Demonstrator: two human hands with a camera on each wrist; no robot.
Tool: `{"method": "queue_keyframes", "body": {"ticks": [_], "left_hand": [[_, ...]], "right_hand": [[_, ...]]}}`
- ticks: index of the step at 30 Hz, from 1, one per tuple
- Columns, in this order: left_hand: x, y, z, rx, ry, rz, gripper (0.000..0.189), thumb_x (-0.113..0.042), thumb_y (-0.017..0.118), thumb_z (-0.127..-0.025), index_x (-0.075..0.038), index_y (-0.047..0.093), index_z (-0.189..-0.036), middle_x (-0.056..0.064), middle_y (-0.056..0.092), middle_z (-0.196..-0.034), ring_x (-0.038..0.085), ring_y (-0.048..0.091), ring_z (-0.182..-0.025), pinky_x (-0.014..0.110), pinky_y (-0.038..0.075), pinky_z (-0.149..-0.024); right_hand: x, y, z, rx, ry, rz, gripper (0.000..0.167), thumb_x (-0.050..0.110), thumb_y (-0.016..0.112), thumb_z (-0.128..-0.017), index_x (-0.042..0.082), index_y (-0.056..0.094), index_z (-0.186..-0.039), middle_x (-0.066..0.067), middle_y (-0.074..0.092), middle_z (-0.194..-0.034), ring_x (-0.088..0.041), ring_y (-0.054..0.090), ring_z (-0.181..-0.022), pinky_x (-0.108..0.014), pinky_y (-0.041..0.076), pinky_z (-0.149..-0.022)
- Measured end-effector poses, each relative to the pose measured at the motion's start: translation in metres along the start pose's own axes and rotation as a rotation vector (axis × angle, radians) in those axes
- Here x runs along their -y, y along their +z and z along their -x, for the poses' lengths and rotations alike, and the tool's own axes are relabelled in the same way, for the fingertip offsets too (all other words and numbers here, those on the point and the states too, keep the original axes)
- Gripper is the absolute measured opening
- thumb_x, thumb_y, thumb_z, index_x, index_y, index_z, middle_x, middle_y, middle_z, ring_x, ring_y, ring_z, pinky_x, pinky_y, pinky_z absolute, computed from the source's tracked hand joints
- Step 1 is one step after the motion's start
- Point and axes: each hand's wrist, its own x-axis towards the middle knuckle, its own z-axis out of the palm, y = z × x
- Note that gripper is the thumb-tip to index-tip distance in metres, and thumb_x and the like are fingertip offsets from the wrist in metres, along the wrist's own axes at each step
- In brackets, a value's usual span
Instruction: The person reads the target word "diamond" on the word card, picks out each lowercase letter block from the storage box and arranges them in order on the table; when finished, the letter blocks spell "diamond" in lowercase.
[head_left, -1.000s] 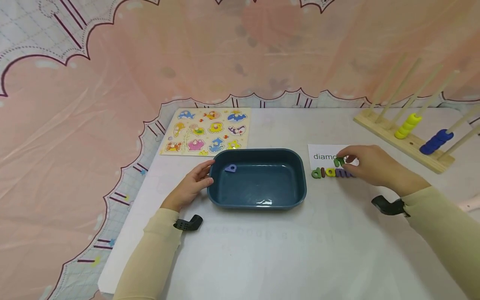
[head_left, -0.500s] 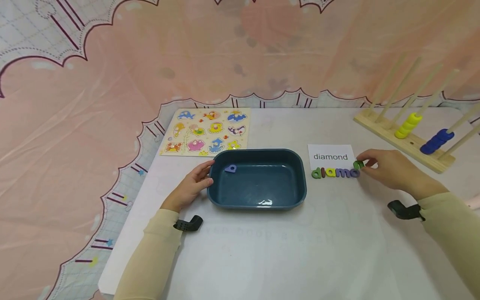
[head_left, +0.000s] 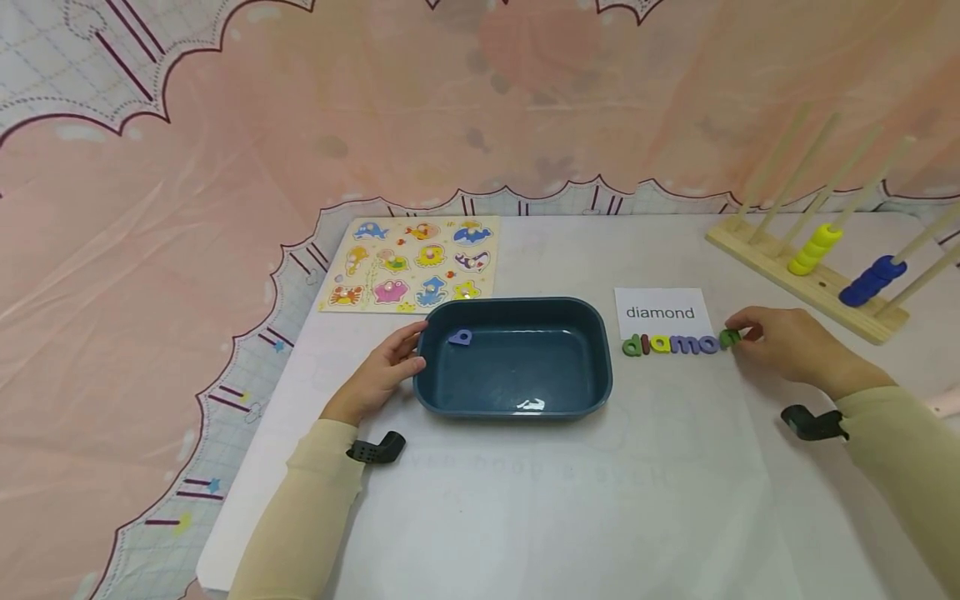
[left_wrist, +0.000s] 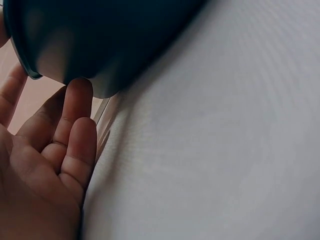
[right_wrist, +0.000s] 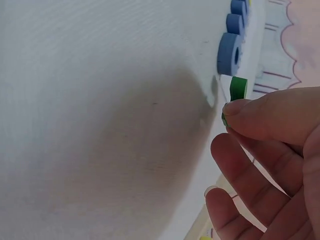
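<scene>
My right hand (head_left: 787, 346) pinches a green letter n (head_left: 727, 337) between thumb and fingertips, at the right end of a row of coloured letters. The row reads d, i, a, m and a purple o (head_left: 708, 344), just below a white card (head_left: 660, 312) printed "diamond". In the right wrist view, the green letter (right_wrist: 238, 88) stands close to the blue-looking o (right_wrist: 229, 55). My left hand (head_left: 378, 371) rests against the left rim of a dark teal tray (head_left: 517, 408), fingers relaxed. Inside the tray lies a small purple piece (head_left: 460, 337) with a hole.
A wooden animal puzzle board (head_left: 412, 267) lies behind the tray, partly overlapped by it. At the back right stands a wooden peg stand (head_left: 806, 279) with tall rods, yellow beads (head_left: 814, 250) and blue beads (head_left: 872, 281). A patterned pink curtain (head_left: 450, 108) hangs behind the white table.
My right hand has moved right with the green n, from over the card to the row's end beside the o, and lowered it there. The left hand and tray have stayed put.
</scene>
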Motion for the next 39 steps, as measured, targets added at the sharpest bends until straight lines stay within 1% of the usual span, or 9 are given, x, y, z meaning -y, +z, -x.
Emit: {"method": "queue_keyframes", "body": {"ticks": [4,7,11,19,25,30,39], "left_hand": [[0.001,0.0,0.0,-0.002,-0.004,0.001,0.062,-0.014,0.058,-0.102,-0.01,0.029,-0.157,0.021,0.026,-0.161,0.042,0.033,-0.142,0.055,0.029,-0.113],[0.001,0.0,0.0,-0.001,-0.006,0.007,0.062,-0.014,0.058,-0.102,-0.01,0.03,-0.157,0.02,0.026,-0.161,0.041,0.033,-0.142,0.055,0.029,-0.114],[0.001,0.0,0.0,0.001,-0.006,0.011,0.062,-0.014,0.058,-0.102,-0.01,0.029,-0.157,0.021,0.026,-0.161,0.041,0.032,-0.143,0.055,0.028,-0.114],[-0.001,0.0,0.0,-0.001,-0.01,0.011,0.063,-0.015,0.058,-0.102,-0.01,0.029,-0.157,0.021,0.026,-0.161,0.041,0.032,-0.143,0.055,0.028,-0.114],[-0.001,0.001,-0.001,-0.006,-0.002,0.007,0.064,-0.014,0.059,-0.101,-0.009,0.029,-0.157,0.021,0.026,-0.161,0.041,0.031,-0.144,0.055,0.028,-0.114],[0.0,0.001,-0.001,-0.007,0.006,0.002,0.063,-0.012,0.059,-0.101,-0.008,0.028,-0.157,0.022,0.026,-0.161,0.041,0.031,-0.144,0.054,0.029,-0.113],[0.001,0.001,-0.001,-0.012,-0.001,-0.002,0.063,-0.012,0.059,-0.101,-0.008,0.029,-0.157,0.021,0.026,-0.161,0.042,0.032,-0.143,0.054,0.029,-0.113]], "right_hand": [[-0.002,0.002,-0.002,0.011,0.008,-0.006,0.034,0.008,0.058,-0.095,-0.005,0.06,-0.126,-0.024,0.066,-0.106,-0.038,0.059,-0.094,-0.044,0.052,-0.07],[-0.002,0.005,-0.003,0.005,-0.004,0.005,0.033,0.008,0.058,-0.094,-0.006,0.061,-0.125,-0.026,0.066,-0.107,-0.039,0.06,-0.095,-0.047,0.052,-0.072],[0.0,0.007,-0.003,-0.005,-0.025,0.019,0.032,0.007,0.058,-0.094,-0.007,0.062,-0.123,-0.028,0.066,-0.108,-0.04,0.061,-0.096,-0.054,0.051,-0.078],[0.005,0.009,-0.004,0.007,-0.02,0.014,0.033,0.008,0.059,-0.095,-0.006,0.061,-0.124,-0.027,0.066,-0.109,-0.04,0.06,-0.098,-0.059,0.049,-0.082],[0.007,0.01,-0.005,0.021,-0.008,0.01,0.035,0.01,0.06,-0.096,-0.005,0.061,-0.127,-0.026,0.065,-0.112,-0.041,0.059,-0.1,-0.06,0.049,-0.084],[0.009,0.011,-0.006,0.013,-0.023,0.019,0.034,0.01,0.061,-0.095,-0.006,0.061,-0.125,-0.025,0.066,-0.11,-0.04,0.06,-0.099,-0.058,0.051,-0.083],[0.008,0.012,-0.006,0.013,-0.023,0.021,0.034,0.009,0.063,-0.095,-0.007,0.06,-0.125,-0.024,0.067,-0.108,-0.04,0.061,-0.099,-0.058,0.051,-0.082]]}}
